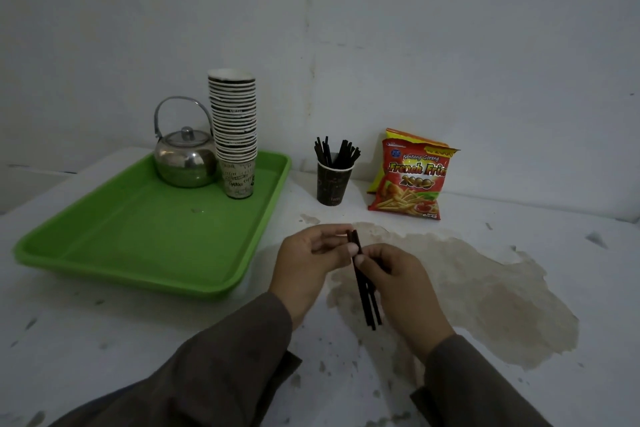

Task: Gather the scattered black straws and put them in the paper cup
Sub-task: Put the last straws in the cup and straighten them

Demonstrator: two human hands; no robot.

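A small bundle of black straws (365,298) is held above the white table, nearly upright and tilted a little. My left hand (308,263) pinches the bundle near its top with thumb and fingers. My right hand (398,284) grips the same straws just below, fingers curled round them. Behind the hands stands a dark paper cup (333,184) with several black straws (337,152) sticking out of it.
A green tray (138,236) on the left carries a steel kettle (185,159) and a tall stack of paper cups (235,135). A red French fries snack bag (410,180) leans against the wall to the right of the cup. A brown worn patch (485,288) marks the tabletop.
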